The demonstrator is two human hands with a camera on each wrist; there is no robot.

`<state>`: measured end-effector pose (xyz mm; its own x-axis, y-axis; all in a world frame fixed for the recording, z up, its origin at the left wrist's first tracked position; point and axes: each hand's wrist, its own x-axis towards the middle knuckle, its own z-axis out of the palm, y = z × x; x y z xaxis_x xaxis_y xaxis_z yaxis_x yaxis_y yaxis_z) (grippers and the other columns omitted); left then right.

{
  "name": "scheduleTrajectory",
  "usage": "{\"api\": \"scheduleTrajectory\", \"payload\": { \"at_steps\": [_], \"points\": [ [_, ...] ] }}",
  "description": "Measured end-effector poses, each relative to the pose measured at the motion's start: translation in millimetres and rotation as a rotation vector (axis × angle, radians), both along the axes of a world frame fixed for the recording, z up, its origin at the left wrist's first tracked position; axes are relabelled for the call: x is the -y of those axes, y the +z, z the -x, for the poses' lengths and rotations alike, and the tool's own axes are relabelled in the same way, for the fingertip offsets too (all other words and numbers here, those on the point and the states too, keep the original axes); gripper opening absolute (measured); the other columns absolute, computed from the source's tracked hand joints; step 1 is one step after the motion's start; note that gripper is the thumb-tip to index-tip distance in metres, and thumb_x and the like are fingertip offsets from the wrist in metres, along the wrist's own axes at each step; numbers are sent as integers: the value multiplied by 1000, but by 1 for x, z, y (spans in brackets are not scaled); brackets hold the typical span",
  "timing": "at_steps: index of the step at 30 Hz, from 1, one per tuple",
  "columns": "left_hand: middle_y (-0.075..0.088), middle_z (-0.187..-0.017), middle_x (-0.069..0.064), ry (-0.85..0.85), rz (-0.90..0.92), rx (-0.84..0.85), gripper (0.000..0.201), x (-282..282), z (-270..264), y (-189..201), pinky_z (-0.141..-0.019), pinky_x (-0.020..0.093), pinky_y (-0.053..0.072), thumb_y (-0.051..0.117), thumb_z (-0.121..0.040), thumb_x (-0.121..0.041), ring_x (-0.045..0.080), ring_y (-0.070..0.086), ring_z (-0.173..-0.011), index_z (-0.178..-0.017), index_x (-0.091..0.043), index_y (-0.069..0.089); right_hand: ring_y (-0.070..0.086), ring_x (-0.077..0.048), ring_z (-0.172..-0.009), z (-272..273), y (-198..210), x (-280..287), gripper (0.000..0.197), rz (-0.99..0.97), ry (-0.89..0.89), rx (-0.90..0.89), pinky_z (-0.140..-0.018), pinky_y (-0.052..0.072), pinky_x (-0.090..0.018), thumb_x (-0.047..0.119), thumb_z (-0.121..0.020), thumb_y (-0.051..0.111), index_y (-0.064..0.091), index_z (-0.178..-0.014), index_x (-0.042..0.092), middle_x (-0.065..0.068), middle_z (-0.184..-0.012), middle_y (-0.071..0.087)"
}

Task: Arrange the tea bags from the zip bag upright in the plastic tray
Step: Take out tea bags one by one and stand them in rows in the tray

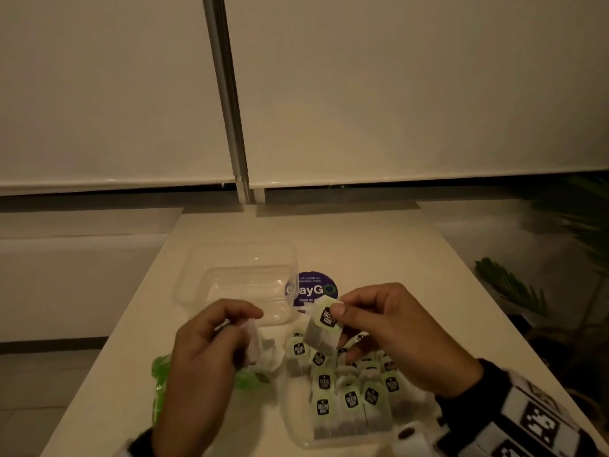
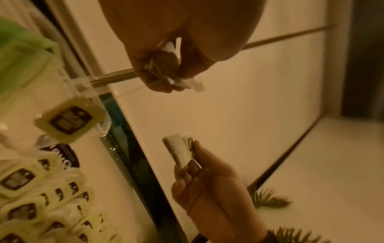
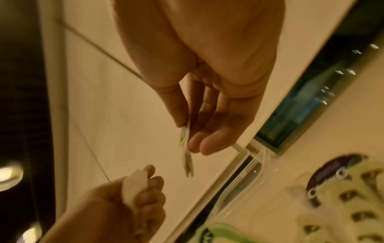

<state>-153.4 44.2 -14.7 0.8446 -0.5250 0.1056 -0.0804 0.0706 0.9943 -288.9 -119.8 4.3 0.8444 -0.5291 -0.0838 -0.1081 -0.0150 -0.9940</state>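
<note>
Right hand [image 1: 392, 331] pinches a tea bag [image 1: 324, 326] by thumb and fingers; left hand [image 1: 211, 351], at 9 o'clock, clutches white paper [image 1: 255, 341] above a pale table [image 1: 379, 245].

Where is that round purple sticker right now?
In the head view the purple sticker lies flat on the white table, just right of the clear empty container, beyond the right hand.

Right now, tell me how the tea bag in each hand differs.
The right hand pinches its tea bag flat, green tag facing up. The left hand holds its tea bag bunched in curled fingers, tag hidden. Both are held above the table.
</note>
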Motion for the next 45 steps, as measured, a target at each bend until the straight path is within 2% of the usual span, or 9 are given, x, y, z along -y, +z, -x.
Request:
{"api": "scheduleTrajectory", "payload": {
  "at_steps": [2, 5, 10, 18, 23, 27, 35, 41, 45],
  "points": [
    [46, -58, 13, -119, -49, -119, 32, -2, -7, -5, -53, 31, 32, 45, -85, 5, 24, 40, -56, -71, -10, 70, 65, -19, -65, -3, -3, 1, 14, 78, 56, -47, -59, 57, -36, 13, -91, 66, 75, -88, 3, -13, -77, 71],
    [51, -52, -7, -184, -196, 26, 19, -3, -8, -18, -49, 25, 32, 58, -86, -17, 9, 44, -47, -73, -15, 72, 66, -18, -65, -13, -17, -1, 13, 179, 142, -164, -59, 56, -33, 18, -91, 68, 75, -88, 7, -15, -78, 71],
    [60, -62, -6, -141, -297, 85, 21, -17, -6, -44, -51, 24, 39, 63, -88, -14, 6, 49, -51, -73, -26, 72, 66, -19, -70, -38, -60, 1, 17, 421, 256, -440, -59, 49, -24, 28, -90, 68, 77, -90, 14, -7, -83, 74],
    [60, -60, -11, -139, -305, 53, 20, -39, -10, -63, -49, 16, 36, 68, -85, -10, 15, 49, -57, -71, -24, 72, 60, -35, -66, -64, -98, 7, 15, 107, 177, -558, -49, 44, -30, 16, -91, 67, 66, -91, 1, -21, -68, 68],
    [55, -57, -7, -177, -278, 13, 8, -41, -11, -66, -53, 23, 38, 71, -81, -25, 16, 49, -57, -74, -27, 73, 65, -30, -62, -69, -101, 3, 8, 247, 216, -558, -46, 48, -26, 10, -89, 68, 65, -95, 6, -22, -75, 71],
    [60, -63, -6, -172, -305, 20, 18, -40, -8, -70, -55, 22, 38, 71, -84, -17, 15, 49, -59, -72, -29, 73, 57, -7, -69, -73, -102, 3, 12, 665, 238, -587, -66, 45, -17, 19, -84, 75, 75, -94, 13, 9, -73, 60],
    [65, -72, -1, -170, -309, 18, 12, -40, -5, -65, -59, 24, 41, 63, -68, -37, 16, 54, -61, -72, -31, 72, 64, -21, -90, -81, -103, 4, 22, 878, 183, -682, -79, 53, -30, 26, -81, 77, 71, -95, 11, -5, -101, 68],
    [63, -66, -9, -148, -305, -184, 32, -31, -5, -50, -56, 31, 43, 52, -92, -8, 13, 56, -68, -76, -28, 72, 65, -13, -77, -69, -82, 6, 11, 734, 132, -615, -71, 54, -27, 27, -83, 73, 72, -88, 17, 0, -85, 71],
    [60, -70, -3, -150, -193, -371, 36, -23, -5, -31, -55, 29, 40, 47, -83, 3, 21, 53, -72, -79, -22, 72, 64, -11, -72, -39, -42, -17, 14, 218, 205, -282, -62, 50, -25, 30, -88, 70, 73, -99, 21, -6, -93, 72]
  ]
}}
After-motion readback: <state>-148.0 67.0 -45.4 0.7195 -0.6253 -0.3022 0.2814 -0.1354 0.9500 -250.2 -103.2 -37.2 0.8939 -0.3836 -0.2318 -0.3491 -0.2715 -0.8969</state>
